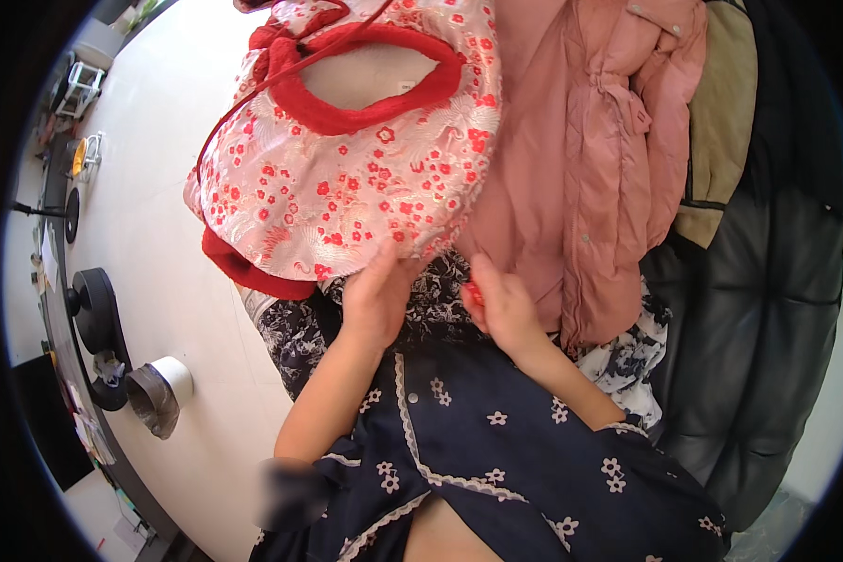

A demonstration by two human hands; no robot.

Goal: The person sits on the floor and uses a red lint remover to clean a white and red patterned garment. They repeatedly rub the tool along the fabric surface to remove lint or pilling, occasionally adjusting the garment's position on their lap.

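Note:
A pink brocade garment (pixel 365 175) with red blossoms and a fluffy red collar is spread out over the lap and the clothes beside it. My left hand (pixel 376 291) pinches its lower edge, thumb on top and fingers beneath. Just to the right, my right hand (pixel 499 298) is closed around a small red object (pixel 473 293), mostly hidden by the fingers; what it is cannot be told. A thin dark red cord (pixel 242 102) runs across the garment's upper left.
A pink padded jacket (pixel 604 211) lies at the right, beside a tan sleeve (pixel 720 119) on a black leather sofa (pixel 752 337). At the left a white bin (pixel 173 379) with a dark liner stands on the pale floor, near a long dark table edge (pixel 56 281).

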